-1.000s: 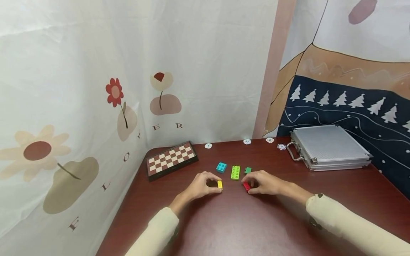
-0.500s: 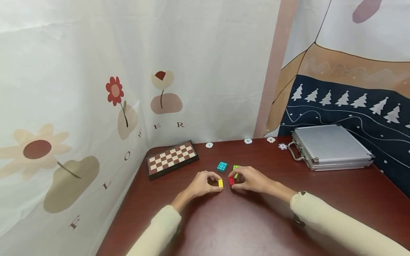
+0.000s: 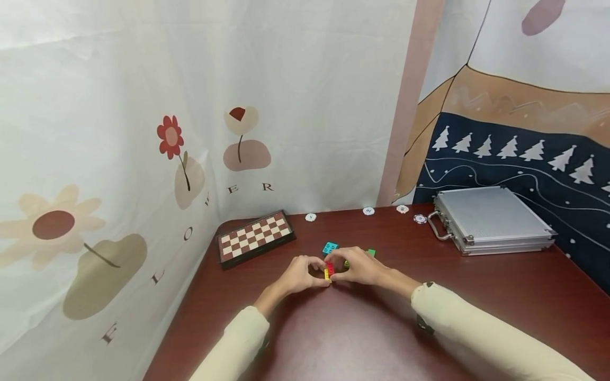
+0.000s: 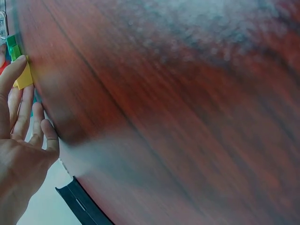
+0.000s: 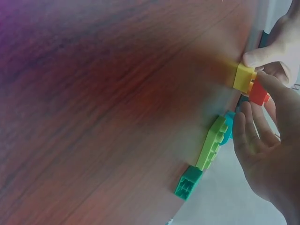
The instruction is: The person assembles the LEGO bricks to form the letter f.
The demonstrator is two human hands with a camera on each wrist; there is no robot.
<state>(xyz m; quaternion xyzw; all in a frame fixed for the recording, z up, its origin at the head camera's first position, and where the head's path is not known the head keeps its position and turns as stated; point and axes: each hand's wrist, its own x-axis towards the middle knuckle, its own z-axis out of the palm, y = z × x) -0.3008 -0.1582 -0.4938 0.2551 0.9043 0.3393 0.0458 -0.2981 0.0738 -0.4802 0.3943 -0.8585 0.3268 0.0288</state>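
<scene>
Between thumb and fingers, my left hand pinches a yellow toy brick. A red toy brick is pinched in my right hand. Seen from the right wrist, the two bricks sit side by side, the red one up against the yellow one's studded face; whether they are locked together I cannot tell. Just beyond the hands lie a blue brick, a lime green brick partly hidden by my right hand in the head view, and a dark green brick.
A folded checkered board lies at the back left of the brown table. At the back right stands a silver case with its handle toward the left. Several round chips, among them a white chip, line the back edge by the curtain.
My right hand has moved left with the red brick until it meets the yellow one. The left hand has stayed nearly in place with the yellow brick.
</scene>
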